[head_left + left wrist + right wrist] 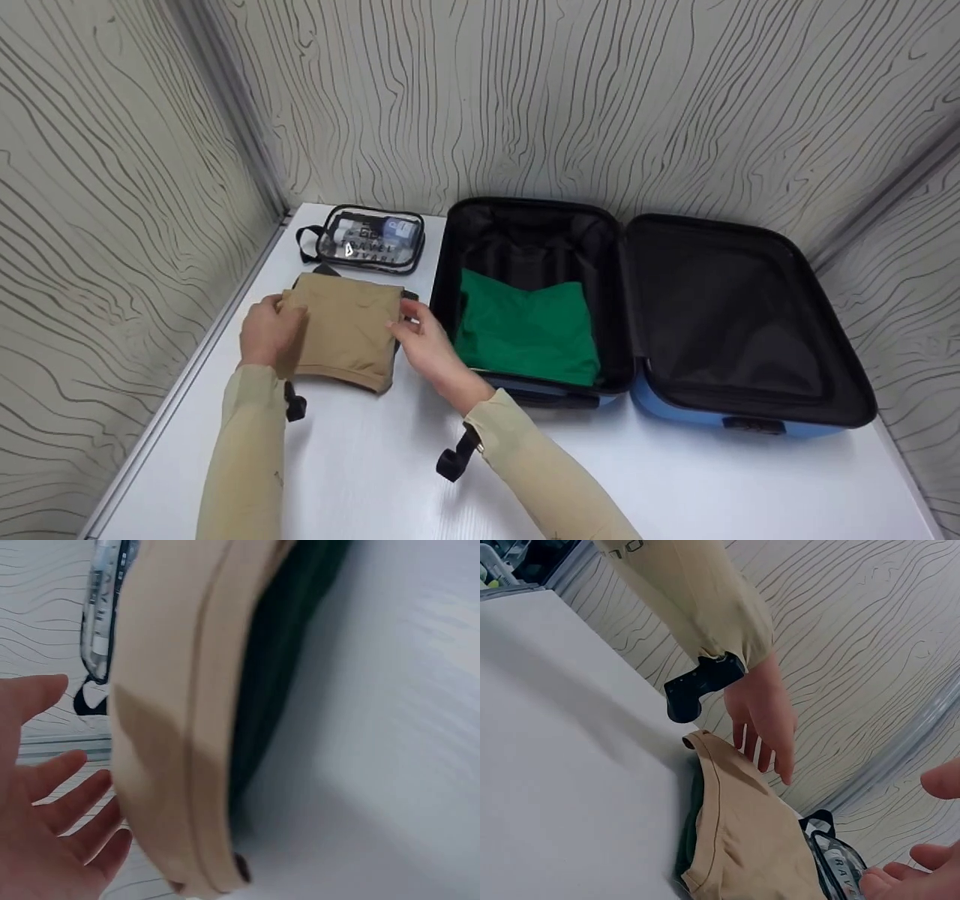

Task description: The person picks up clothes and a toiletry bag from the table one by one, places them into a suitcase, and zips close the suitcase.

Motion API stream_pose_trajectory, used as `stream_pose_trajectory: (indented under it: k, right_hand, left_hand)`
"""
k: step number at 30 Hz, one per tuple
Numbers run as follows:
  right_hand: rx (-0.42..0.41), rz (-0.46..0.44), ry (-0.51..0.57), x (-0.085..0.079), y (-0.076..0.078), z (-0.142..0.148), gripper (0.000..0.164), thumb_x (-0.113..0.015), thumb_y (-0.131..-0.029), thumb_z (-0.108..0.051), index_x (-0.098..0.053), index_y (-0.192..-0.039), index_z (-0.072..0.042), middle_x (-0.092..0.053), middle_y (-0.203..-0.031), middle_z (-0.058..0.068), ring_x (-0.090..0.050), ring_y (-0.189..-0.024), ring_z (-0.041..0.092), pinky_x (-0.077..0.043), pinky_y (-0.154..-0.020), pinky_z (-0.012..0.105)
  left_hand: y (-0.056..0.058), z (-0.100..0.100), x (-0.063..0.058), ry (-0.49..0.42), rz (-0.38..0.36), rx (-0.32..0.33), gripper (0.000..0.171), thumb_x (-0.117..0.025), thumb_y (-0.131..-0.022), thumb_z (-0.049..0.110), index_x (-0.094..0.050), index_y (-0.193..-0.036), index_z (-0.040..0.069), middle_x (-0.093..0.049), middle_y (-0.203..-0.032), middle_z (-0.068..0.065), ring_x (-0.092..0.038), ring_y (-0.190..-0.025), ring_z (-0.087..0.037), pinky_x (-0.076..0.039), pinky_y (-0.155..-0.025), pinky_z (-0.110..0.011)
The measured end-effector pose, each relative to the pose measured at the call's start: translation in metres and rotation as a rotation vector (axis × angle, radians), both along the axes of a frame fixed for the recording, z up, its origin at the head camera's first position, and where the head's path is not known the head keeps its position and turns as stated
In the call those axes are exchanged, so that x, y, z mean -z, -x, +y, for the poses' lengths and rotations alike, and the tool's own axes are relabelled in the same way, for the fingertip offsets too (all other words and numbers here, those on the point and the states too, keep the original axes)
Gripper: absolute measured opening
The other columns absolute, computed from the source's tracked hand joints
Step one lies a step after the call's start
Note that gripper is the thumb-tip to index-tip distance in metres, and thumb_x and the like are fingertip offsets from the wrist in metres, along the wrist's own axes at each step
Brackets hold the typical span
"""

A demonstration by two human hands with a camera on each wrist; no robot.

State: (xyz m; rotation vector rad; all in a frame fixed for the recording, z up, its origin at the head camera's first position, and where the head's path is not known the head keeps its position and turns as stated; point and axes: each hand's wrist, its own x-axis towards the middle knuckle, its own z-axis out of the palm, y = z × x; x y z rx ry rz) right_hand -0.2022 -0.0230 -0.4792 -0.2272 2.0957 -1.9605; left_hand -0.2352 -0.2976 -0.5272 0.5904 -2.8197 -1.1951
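Observation:
A folded tan cloth garment (346, 324) lies on the left part of the white table, its hem facing the near side. Beneath it, dark green cloth (274, 667) shows in the left wrist view. My left hand (271, 330) is at the garment's left edge, fingers loosely extended. On the opposite edge, my right hand (435, 352) has its fingertips close by, thumb and fingers apart in the right wrist view. Whether either hand touches the cloth I cannot tell. Inside the open suitcase (626, 315), folded green cloth (529, 330) sits in the left half.
Behind the tan garment stands a clear zipped travel pouch (371, 240) holding small bottles, with a black strap on its left. The suitcase's right half (735, 315) lies flat, lined in black. Patterned panels (525, 97) enclose the table's back and sides.

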Motion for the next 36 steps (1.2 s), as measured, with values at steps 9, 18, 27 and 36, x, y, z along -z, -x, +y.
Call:
stream_pose_trajectory:
  k: [9,18,27,36]
  right_hand:
    - [-0.066,-0.062,-0.053,0.021,-0.007,-0.013,0.063,-0.049,-0.106,-0.016,-0.022,-0.159,0.003,-0.021,-0.164,0.022,-0.023,-0.149,0.034,-0.026,-0.118,0.044]
    - [-0.110,-0.136,-0.123,0.044,-0.013,-0.019,0.075,-0.055,-0.102,-0.019,-0.013,-0.161,0.002,-0.012,-0.166,0.023,-0.011,-0.152,0.034,-0.014,-0.121,0.045]
    - [-0.147,-0.251,0.054,0.064,-0.011,-0.016,0.080,-0.056,-0.101,-0.016,-0.007,-0.159,0.009,-0.018,-0.164,0.026,-0.016,-0.151,0.033,-0.017,-0.121,0.043]
    - [-0.198,-0.208,0.096,0.069,-0.010,-0.012,0.079,-0.061,-0.099,-0.013,-0.013,-0.159,0.008,-0.031,-0.159,0.026,-0.035,-0.144,0.034,-0.029,-0.117,0.043]
  left_hand:
    - [0.001,0.007,0.015,0.093,-0.047,-0.062,0.068,-0.058,-0.098,0.028,-0.039,-0.145,-0.017,-0.049,-0.134,-0.040,-0.049,-0.122,-0.055,-0.041,-0.102,-0.061]
    - [0.001,0.020,0.008,0.148,-0.121,-0.097,0.052,-0.048,-0.094,0.014,-0.049,-0.135,-0.018,-0.048,-0.129,-0.040,-0.042,-0.121,-0.056,-0.032,-0.102,-0.066]
    - [0.003,0.029,0.008,0.156,-0.150,-0.030,0.050,-0.047,-0.092,0.008,-0.049,-0.135,-0.016,-0.049,-0.136,-0.039,-0.046,-0.124,-0.058,-0.030,-0.103,-0.069]
    - [0.003,0.032,0.009,0.128,-0.144,-0.084,0.055,-0.039,-0.095,0.012,-0.044,-0.146,-0.008,-0.049,-0.141,-0.034,-0.047,-0.128,-0.053,-0.033,-0.105,-0.065]
